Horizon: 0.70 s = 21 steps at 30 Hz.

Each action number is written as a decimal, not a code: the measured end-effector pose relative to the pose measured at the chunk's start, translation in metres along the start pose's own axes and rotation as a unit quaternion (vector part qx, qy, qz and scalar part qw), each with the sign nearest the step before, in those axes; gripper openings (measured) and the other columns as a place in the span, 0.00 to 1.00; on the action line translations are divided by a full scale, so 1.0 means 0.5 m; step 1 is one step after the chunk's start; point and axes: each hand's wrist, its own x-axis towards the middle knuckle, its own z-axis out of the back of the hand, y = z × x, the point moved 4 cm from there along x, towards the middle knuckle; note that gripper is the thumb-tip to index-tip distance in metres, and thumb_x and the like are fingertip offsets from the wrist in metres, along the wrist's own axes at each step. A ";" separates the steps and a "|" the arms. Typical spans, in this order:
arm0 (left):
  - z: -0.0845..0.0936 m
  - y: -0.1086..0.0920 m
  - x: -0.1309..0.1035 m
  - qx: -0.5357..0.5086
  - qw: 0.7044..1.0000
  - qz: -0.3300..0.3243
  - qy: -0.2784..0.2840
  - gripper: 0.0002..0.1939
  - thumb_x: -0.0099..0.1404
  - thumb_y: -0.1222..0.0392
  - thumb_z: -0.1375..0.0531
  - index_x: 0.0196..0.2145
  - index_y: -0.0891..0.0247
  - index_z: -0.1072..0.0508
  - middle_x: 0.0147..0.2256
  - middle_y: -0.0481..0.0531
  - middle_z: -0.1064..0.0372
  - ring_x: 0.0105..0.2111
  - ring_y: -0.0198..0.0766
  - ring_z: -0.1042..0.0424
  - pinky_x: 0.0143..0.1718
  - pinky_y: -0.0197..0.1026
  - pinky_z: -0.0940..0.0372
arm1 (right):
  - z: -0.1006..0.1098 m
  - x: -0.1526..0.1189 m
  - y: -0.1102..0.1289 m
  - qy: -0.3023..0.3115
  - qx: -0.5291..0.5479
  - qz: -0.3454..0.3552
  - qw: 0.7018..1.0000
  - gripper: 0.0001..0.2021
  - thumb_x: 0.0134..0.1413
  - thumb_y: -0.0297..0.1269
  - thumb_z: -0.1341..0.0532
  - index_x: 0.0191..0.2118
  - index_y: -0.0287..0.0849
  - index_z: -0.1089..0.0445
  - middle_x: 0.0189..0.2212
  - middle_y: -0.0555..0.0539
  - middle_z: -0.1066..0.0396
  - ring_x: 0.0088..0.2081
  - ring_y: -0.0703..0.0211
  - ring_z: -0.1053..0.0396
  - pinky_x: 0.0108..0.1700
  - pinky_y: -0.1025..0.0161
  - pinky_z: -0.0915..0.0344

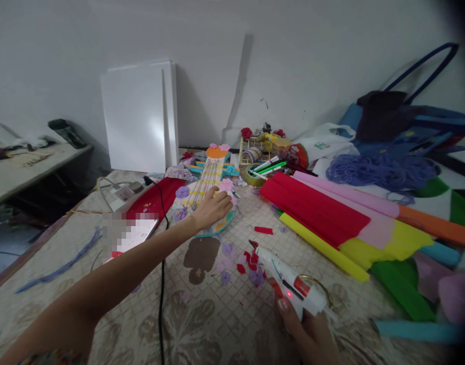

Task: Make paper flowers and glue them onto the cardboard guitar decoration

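My left hand [214,207] rests over the body of a small paper guitar [211,175]. Its fingers are apart and slightly bent, with the tips near a pink paper flower [226,184]; whether they touch it I cannot tell. The guitar has an orange top, yellow stripes, dark strings and purple flowers [182,192] along its left side. In my right hand [304,329] is a white hot glue gun [283,279] with a red light on, its nozzle pointing up and left. Below the nozzle lie red paper scraps [251,259] and purple paper flowers [257,276].
Rolls of red [312,208], pink and yellow crepe paper [323,246] spread across the right side. A black cable [163,289] runs down the table near a phone [141,235]. Pens stand by a tape roll [253,175]. White boards [137,116] lean on the wall.
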 end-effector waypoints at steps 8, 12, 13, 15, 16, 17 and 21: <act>-0.001 0.001 -0.007 0.020 1.000 -0.006 -0.004 0.09 0.65 0.69 0.50 0.30 0.64 0.33 0.30 0.50 0.34 0.35 0.38 0.37 0.45 0.50 0.45 | -0.005 -0.003 -0.018 0.028 0.042 -0.050 0.997 0.20 0.50 0.54 0.42 0.34 0.41 0.25 0.27 0.44 0.25 0.32 0.51 0.28 0.37 0.60 0.29; 0.001 0.000 -0.009 0.022 1.000 -0.006 0.002 0.09 0.65 0.69 0.50 0.30 0.64 0.33 0.31 0.50 0.34 0.36 0.38 0.37 0.46 0.49 0.45 | -0.005 -0.005 -0.020 0.014 0.049 -0.056 0.997 0.21 0.49 0.53 0.41 0.38 0.41 0.26 0.27 0.43 0.25 0.35 0.49 0.28 0.39 0.58 0.30; 0.002 0.000 -0.010 0.026 1.000 -0.006 0.003 0.09 0.65 0.69 0.50 0.30 0.64 0.33 0.31 0.50 0.34 0.36 0.38 0.37 0.46 0.50 0.45 | -0.004 -0.005 -0.020 0.011 0.051 -0.057 0.997 0.21 0.49 0.54 0.41 0.37 0.41 0.26 0.27 0.43 0.25 0.35 0.48 0.28 0.39 0.58 0.30; 0.004 0.000 -0.011 0.032 0.999 -0.004 0.005 0.09 0.66 0.68 0.50 0.31 0.63 0.33 0.31 0.49 0.34 0.36 0.38 0.37 0.46 0.50 0.46 | -0.004 -0.005 -0.019 0.004 0.053 -0.057 0.997 0.20 0.48 0.54 0.41 0.33 0.41 0.25 0.26 0.44 0.26 0.35 0.49 0.28 0.38 0.59 0.30; 0.004 0.000 -0.011 0.032 0.999 -0.002 0.006 0.09 0.66 0.69 0.51 0.31 0.63 0.33 0.31 0.50 0.34 0.36 0.38 0.37 0.46 0.50 0.46 | -0.004 -0.005 -0.018 0.003 0.053 -0.057 0.997 0.19 0.48 0.54 0.41 0.30 0.42 0.26 0.25 0.45 0.26 0.34 0.50 0.28 0.38 0.60 0.30; 0.005 0.000 -0.011 0.031 1.000 0.000 0.007 0.09 0.66 0.69 0.51 0.31 0.63 0.33 0.31 0.50 0.34 0.36 0.38 0.37 0.46 0.50 0.46 | -0.004 -0.005 -0.017 0.004 0.052 -0.056 0.997 0.19 0.48 0.54 0.41 0.27 0.42 0.27 0.23 0.45 0.27 0.32 0.50 0.29 0.37 0.60 0.30; 0.004 0.000 -0.012 0.025 1.000 -0.004 0.006 0.08 0.65 0.69 0.50 0.31 0.64 0.33 0.31 0.51 0.35 0.36 0.38 0.37 0.46 0.51 0.45 | -0.004 -0.002 -0.011 0.015 0.045 -0.046 0.998 0.20 0.48 0.55 0.42 0.23 0.42 0.28 0.22 0.45 0.27 0.30 0.52 0.29 0.35 0.61 0.30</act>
